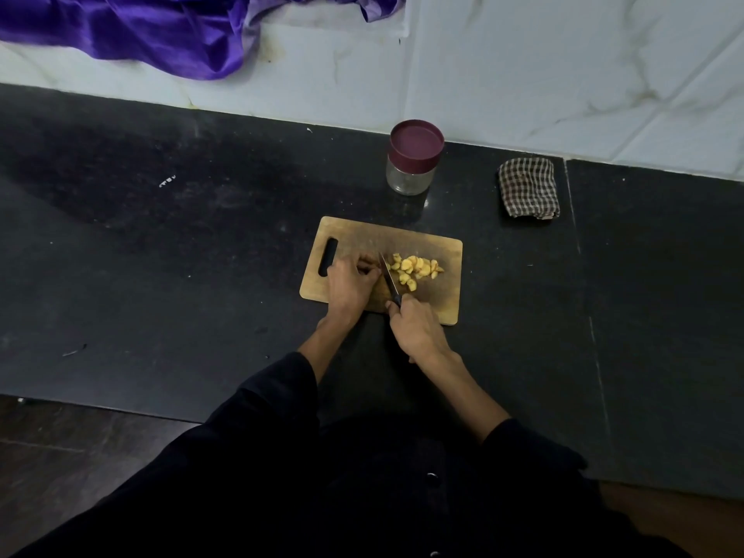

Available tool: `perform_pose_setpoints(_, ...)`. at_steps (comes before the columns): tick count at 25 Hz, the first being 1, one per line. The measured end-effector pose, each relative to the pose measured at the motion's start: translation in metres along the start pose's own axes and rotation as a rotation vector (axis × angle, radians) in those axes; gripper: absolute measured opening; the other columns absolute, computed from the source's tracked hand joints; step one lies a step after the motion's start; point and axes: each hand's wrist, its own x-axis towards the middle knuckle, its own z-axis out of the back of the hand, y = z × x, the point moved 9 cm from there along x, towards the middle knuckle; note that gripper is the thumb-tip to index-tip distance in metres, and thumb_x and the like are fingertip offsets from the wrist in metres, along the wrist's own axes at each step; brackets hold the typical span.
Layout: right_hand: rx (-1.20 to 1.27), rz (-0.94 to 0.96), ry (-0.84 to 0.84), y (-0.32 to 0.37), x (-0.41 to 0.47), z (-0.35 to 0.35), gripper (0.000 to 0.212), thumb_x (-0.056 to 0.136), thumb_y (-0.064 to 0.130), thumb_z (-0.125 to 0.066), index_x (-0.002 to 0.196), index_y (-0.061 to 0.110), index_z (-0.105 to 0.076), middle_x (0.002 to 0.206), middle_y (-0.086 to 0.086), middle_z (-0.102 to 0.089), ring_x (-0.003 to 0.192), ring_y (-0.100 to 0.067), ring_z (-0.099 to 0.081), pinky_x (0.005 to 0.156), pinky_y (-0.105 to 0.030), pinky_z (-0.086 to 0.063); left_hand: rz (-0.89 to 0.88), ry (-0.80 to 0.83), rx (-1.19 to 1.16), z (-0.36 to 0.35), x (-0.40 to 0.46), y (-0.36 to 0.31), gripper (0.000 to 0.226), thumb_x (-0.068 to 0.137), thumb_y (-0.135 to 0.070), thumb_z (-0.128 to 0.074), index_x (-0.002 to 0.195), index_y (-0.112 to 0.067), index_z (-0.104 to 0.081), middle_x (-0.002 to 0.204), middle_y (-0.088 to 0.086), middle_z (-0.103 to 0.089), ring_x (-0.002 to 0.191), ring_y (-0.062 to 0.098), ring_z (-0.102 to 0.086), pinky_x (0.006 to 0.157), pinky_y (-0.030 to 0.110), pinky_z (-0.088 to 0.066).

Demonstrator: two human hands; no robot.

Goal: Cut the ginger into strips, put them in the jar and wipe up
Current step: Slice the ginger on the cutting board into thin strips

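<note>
A wooden cutting board (447, 292) lies on the dark counter. Several yellow cut ginger pieces (416, 268) are heaped on its middle. My left hand (349, 284) holds down the uncut ginger piece (369, 263), mostly hidden under the fingers. My right hand (416, 329) grips the black handle of a small knife (387, 273); its blade stands between the left fingers and the cut pile. A glass jar (410, 177) with a maroon lid on stands behind the board. A checked cloth (528, 188) lies folded at the back right.
The black stone counter (181, 255) stretches wide to the left and right of the board. A white marble wall (543, 66) rises behind it. Purple fabric (141, 26) hangs over the wall at the upper left. The counter's front edge runs near my body.
</note>
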Motion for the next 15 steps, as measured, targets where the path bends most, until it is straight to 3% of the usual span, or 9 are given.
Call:
perform_pose_setpoints(6, -0.058, -0.010, -0.010, -0.0020, 0.0009, -0.0047, 0.027, 0.105, 0.033, -0.042, 0.113, 0.011, -0.055, 0.099, -0.009, -0.062, 0.088, -0.024, -0.063, 0.073, -0.042, -0.056, 0.029, -0.036, -0.064, 0.0004, -0.0003, 0.0058, 0.030, 0.080, -0.005, -0.072, 0.103, -0.009, -0.054, 0.083, -0.003, -0.068, 0.072, -0.001, -0.061, 0.063, 0.001, -0.044)
perform_pose_setpoints(10, -0.064, -0.014, -0.016, -0.0021, 0.0014, -0.0066, 0.027, 0.106, 0.032, -0.041, 0.116, 0.010, -0.054, 0.109, -0.013, -0.064, 0.099, -0.028, -0.062, 0.078, -0.044, -0.053, 0.024, -0.058, -0.073, -0.0004, -0.0014, 0.0078, 0.028, 0.080, -0.005, -0.072, 0.100, -0.008, -0.051, 0.082, 0.000, -0.068, 0.066, -0.001, -0.059, 0.060, 0.004, -0.045)
perform_pose_setpoints(15, -0.054, -0.019, 0.002, -0.0026, 0.0011, -0.0072, 0.028, 0.105, 0.033, -0.041, 0.114, 0.010, -0.054, 0.108, -0.014, -0.064, 0.097, -0.030, -0.063, 0.080, -0.049, -0.056, 0.003, -0.074, -0.055, 0.0003, -0.0032, 0.0072, 0.027, 0.080, -0.005, -0.071, 0.095, -0.012, -0.050, 0.081, -0.002, -0.064, 0.064, -0.002, -0.056, 0.058, 0.005, -0.044)
